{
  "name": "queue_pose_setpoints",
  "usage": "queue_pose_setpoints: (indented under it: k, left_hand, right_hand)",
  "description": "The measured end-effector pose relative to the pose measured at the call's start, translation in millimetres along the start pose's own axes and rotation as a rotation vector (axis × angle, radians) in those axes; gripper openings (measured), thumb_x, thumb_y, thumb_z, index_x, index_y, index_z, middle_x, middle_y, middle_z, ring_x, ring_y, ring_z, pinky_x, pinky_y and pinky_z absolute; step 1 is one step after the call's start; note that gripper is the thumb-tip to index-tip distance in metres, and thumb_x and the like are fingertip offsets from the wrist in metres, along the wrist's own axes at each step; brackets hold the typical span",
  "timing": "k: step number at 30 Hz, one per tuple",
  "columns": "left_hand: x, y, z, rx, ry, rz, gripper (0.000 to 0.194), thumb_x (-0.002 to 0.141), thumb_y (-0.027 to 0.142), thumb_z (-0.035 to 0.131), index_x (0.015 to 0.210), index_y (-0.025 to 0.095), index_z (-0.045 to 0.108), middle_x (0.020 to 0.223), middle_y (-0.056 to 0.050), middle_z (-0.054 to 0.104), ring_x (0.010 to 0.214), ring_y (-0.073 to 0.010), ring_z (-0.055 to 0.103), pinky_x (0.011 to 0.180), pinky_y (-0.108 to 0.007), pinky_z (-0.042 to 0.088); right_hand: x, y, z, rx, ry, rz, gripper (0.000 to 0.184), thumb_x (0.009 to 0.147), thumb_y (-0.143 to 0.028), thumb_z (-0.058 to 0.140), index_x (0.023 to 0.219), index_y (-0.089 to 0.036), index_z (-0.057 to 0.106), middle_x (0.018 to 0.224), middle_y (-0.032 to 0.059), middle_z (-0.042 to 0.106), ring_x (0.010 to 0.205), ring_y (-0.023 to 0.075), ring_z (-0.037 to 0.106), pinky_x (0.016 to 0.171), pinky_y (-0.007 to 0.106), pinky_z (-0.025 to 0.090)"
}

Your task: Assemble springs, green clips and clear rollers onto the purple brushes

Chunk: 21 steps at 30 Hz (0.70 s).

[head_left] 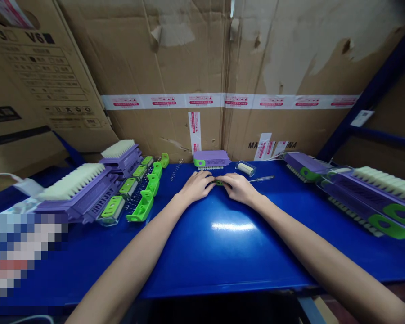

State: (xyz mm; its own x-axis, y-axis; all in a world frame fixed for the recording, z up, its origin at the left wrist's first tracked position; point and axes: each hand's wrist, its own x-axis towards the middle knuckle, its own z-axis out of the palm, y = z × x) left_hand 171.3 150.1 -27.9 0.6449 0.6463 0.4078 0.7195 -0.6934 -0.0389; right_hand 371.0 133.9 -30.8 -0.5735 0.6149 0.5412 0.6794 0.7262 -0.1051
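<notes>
Both my left hand point(198, 185) and my right hand point(239, 187) are out over the middle of the blue table. Between their fingertips is a small green part point(219, 182), mostly covered by the fingers, with something dark at its top edge. Fingers of each hand are closed on it from either side. Just behind the hands lies a purple brush block point(212, 158) with a green end and white bristles facing down. To the right of my right hand are a clear case with a cream-coloured piece inside point(245, 168) and a thin screwdriver point(263, 178).
On the left stand purple brush blocks point(77, 191) with bristles up, metal-and-green pieces point(128, 186), springs point(177, 170) and bright green brackets point(143, 204). More purple-and-green brushes point(367, 202) lie at the right. A cardboard wall point(168, 58) closes the back; the table's front edge point(222, 290) is near.
</notes>
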Motion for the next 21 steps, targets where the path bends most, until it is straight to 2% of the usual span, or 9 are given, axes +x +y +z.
queue_pose_setpoints:
  k: [3,7,9,11,13,16,19,21]
  left_hand:
    - [0.9,-1.1,1.7,-0.027,-0.022,-0.008,0.025,0.092,0.031,0.046,0.103,0.019,0.065,0.104,-0.007,0.067,0.099,-0.0212,0.060,0.083,-0.035,0.045]
    - [1.5,-0.8,1.4,-0.044,-0.017,-0.014,0.022,0.091,0.030,0.048,0.097,0.018,0.066,0.100,-0.007,0.069,0.095,-0.0210,0.062,0.080,-0.034,0.045]
    - [1.2,-0.1,1.0,-0.045,-0.015,-0.011,0.021,0.091,0.030,0.049,0.098,0.018,0.065,0.098,-0.007,0.070,0.095,-0.0213,0.062,0.080,-0.035,0.045]
    - [0.8,0.5,1.0,-0.043,-0.008,-0.006,0.022,0.091,0.032,0.051,0.100,0.018,0.065,0.097,-0.007,0.070,0.095,-0.0216,0.062,0.080,-0.035,0.045]
    - [0.6,0.6,1.4,-0.042,0.001,-0.006,0.023,0.090,0.033,0.052,0.103,0.017,0.064,0.098,-0.007,0.070,0.095,-0.0220,0.063,0.081,-0.036,0.045]
    - [0.4,0.4,2.6,-0.052,0.014,-0.019,0.026,0.090,0.034,0.054,0.108,0.017,0.061,0.103,-0.007,0.069,0.097,-0.0223,0.063,0.083,-0.037,0.046]
    - [0.5,0.5,2.9,-0.065,0.021,-0.028,0.028,0.089,0.034,0.055,0.111,0.018,0.060,0.108,-0.007,0.069,0.100,-0.0220,0.062,0.085,-0.037,0.046]
    - [0.4,1.0,2.1,-0.069,0.019,-0.029,0.028,0.089,0.034,0.055,0.112,0.018,0.060,0.110,-0.007,0.068,0.102,-0.0219,0.062,0.086,-0.037,0.046]
  right_hand:
    - [-0.5,7.9,-6.8,-0.055,0.058,0.091,0.030,0.088,-0.019,0.044,0.110,-0.017,0.064,0.103,0.0097,0.069,0.094,0.0210,0.062,0.089,0.035,0.046]
    - [-4.3,34.9,-16.0,-0.221,0.222,0.407,0.034,0.087,-0.023,0.046,0.115,-0.016,0.062,0.120,0.0157,0.060,0.110,0.0285,0.055,0.092,0.042,0.043]
    - [-5.9,49.5,-15.7,-0.239,0.207,0.569,0.039,0.084,-0.027,0.052,0.120,-0.015,0.059,0.123,0.0178,0.058,0.112,0.0316,0.053,0.090,0.045,0.044]
    - [-5.3,60.6,-14.2,-0.157,0.165,0.713,0.042,0.080,-0.030,0.057,0.119,-0.015,0.059,0.115,0.0161,0.062,0.107,0.0304,0.056,0.089,0.044,0.045]
    - [-2.1,66.6,-14.4,0.024,0.191,0.876,0.042,0.076,-0.033,0.062,0.114,-0.016,0.061,0.098,0.0115,0.067,0.096,0.0267,0.061,0.088,0.042,0.047]
    - [4.4,67.6,-20.2,0.508,0.371,1.102,0.035,0.077,-0.034,0.060,0.108,-0.017,0.058,0.081,0.0058,0.066,0.081,0.0215,0.064,0.079,0.040,0.052]
    - [7.8,63.6,-27.8,1.012,0.452,1.117,0.019,0.085,-0.029,0.044,0.097,-0.018,0.055,0.073,0.0041,0.062,0.076,0.0184,0.065,0.071,0.038,0.055]
    - [7.8,60.6,-30.3,1.153,0.422,1.077,0.015,0.086,-0.028,0.039,0.086,-0.019,0.052,0.068,0.0033,0.060,0.075,0.0177,0.065,0.070,0.038,0.055]
